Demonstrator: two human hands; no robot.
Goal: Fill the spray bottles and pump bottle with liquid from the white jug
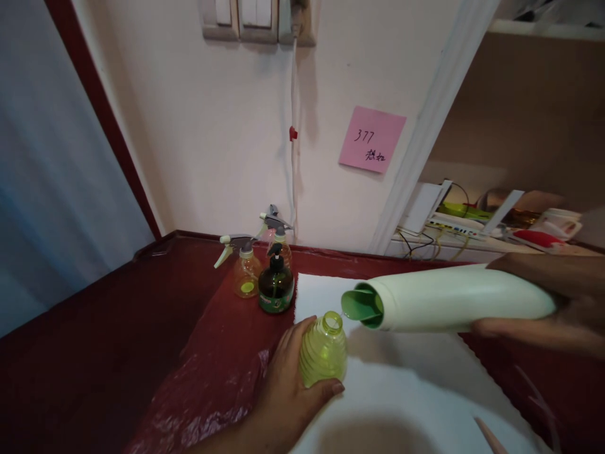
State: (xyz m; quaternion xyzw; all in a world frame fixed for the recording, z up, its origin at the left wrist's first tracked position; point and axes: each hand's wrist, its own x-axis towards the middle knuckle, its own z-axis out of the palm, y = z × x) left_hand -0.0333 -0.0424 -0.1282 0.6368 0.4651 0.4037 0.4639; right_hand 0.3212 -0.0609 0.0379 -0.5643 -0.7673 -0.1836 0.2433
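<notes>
My left hand (295, 378) is wrapped round a ribbed, translucent yellow-green bottle (324, 356) with no cap on its neck. This bottle leans slightly over the white sheet. From the right, my right hand (558, 309) grips a pale green bottle (439, 299) lying almost level in the air. Its darker green pouring spout (362, 304) points left, close to the small bottle's open mouth and apart from it. A faint clear trace shows at the spout's tip; I cannot tell whether it is flowing liquid.
Behind my left hand stand two trigger spray bottles, a clear orange-tinted one (246, 274) in front, and a dark pump bottle (276, 287). White paper (401, 391) covers part of the red tabletop (212, 359). A white router (458, 224) with cables sits on the shelf at right.
</notes>
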